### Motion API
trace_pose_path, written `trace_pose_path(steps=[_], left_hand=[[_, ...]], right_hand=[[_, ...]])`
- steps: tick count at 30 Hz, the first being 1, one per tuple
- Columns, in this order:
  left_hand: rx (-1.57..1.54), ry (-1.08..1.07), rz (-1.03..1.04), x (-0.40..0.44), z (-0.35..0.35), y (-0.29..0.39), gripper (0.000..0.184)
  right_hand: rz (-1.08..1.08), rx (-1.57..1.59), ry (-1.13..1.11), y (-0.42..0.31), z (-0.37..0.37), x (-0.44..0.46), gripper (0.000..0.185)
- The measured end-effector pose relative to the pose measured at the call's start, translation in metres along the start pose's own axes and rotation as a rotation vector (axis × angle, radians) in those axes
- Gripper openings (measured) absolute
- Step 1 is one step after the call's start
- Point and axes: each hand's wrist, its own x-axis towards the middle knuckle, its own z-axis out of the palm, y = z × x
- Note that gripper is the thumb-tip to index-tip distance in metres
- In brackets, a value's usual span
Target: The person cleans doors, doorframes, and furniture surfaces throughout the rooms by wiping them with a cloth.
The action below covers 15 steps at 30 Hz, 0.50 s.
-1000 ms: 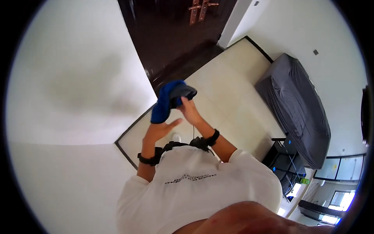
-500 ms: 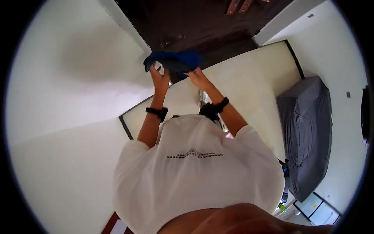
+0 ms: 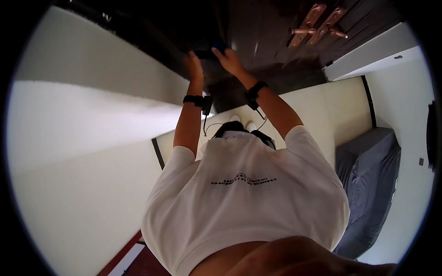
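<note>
A dark blue cloth item, with a black part stretching to its left, is held out in front of the dark door. It hardly stands out from the shadow, so its shape and far side cannot be made out. My right hand grips its blue end between thumb and fingers. At the other end, my left hand is closed on the black part, its fingertips dim and blurred. Black straps with small devices sit on both wrists.
A dark brown door with two copper-coloured handles stands ahead. White wall runs along the left. To the right, a bulky object under a grey cover stands on the pale tiled floor. My shoes show below.
Both hands have moved forward and up toward the door with the blue cloth item, into shadow. The view has shifted; both door handles now show fully, and the left wall is partly darker.
</note>
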Motion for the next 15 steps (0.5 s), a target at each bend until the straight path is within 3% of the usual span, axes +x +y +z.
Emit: trace_pose_path(steps=[1, 2, 3, 5, 9, 11, 14, 15], left_hand=[[0.042, 0.232, 0.266, 0.004, 0.008, 0.026, 0.045], [-0.058, 0.33, 0.349, 0.014, 0.014, 0.029, 0.04], [-0.158, 0.424, 0.426, 0.024, 0.016, 0.03, 0.035], [-0.17, 0.417, 0.471, 0.032, 0.014, 0.047, 0.037], [-0.078, 0.374, 0.45, 0.036, 0.011, 0.032, 0.04], [-0.023, 0.369, 0.433, 0.035, 0.016, 0.019, 0.039], [-0.187, 0.228, 0.319, 0.039, 0.022, -0.037, 0.033], [-0.175, 0.204, 0.171, 0.037, 0.019, -0.049, 0.032]], right_hand=[[-0.189, -0.088, 0.163, -0.018, 0.002, 0.016, 0.06], [-0.374, -0.171, 0.328, -0.036, 0.002, 0.027, 0.059], [-0.394, -0.166, 0.351, -0.054, -0.002, 0.033, 0.059], [-0.856, -0.343, 0.243, -0.089, -0.02, 0.042, 0.052], [-0.946, -0.393, 0.296, -0.129, -0.024, 0.056, 0.043], [-0.848, -0.674, 0.138, -0.138, -0.031, 0.052, 0.037], [-0.749, -0.721, -0.026, -0.104, -0.012, 0.051, 0.041], [-0.758, -0.718, -0.036, -0.087, -0.003, 0.046, 0.041]])
